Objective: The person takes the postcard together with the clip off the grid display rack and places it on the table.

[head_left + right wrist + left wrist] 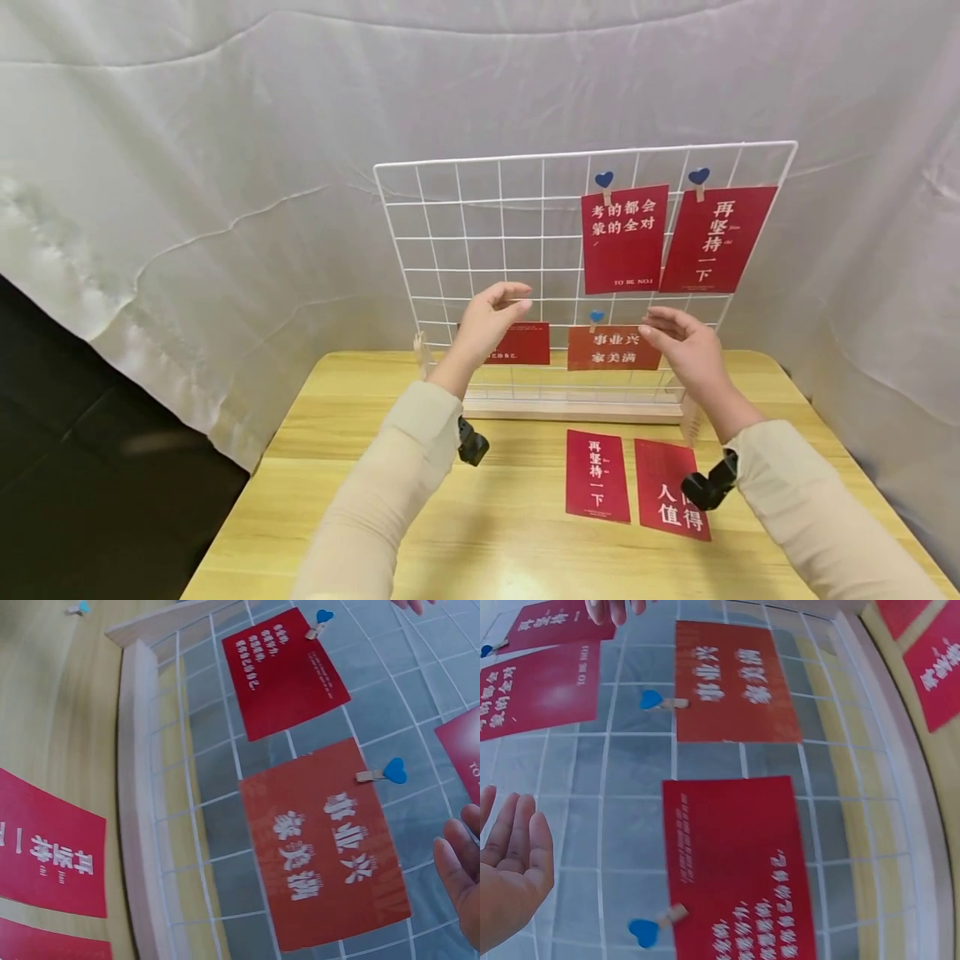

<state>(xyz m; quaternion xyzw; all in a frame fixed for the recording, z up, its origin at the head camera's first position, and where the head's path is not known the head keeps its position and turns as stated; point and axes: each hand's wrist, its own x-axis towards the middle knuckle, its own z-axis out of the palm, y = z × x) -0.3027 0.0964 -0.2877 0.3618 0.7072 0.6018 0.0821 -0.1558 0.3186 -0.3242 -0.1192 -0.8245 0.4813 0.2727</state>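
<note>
My left hand is raised before the wire grid, empty, its fingers loosely bent. It covers part of a red card low on the grid; a heart clothespin holds that card in the left wrist view. Beside it hangs an orange-red card under another blue-heart clothespin. My right hand, also empty with relaxed fingers, hovers at this card's right edge. Above, two larger-looking red cards hang side by side from dark blue heart clips.
The grid stands in a wooden base on the yellow wood table. Two red cards lie in front of the base. A loose clothespin lies on the table in the right wrist view. Pale cloth hangs behind.
</note>
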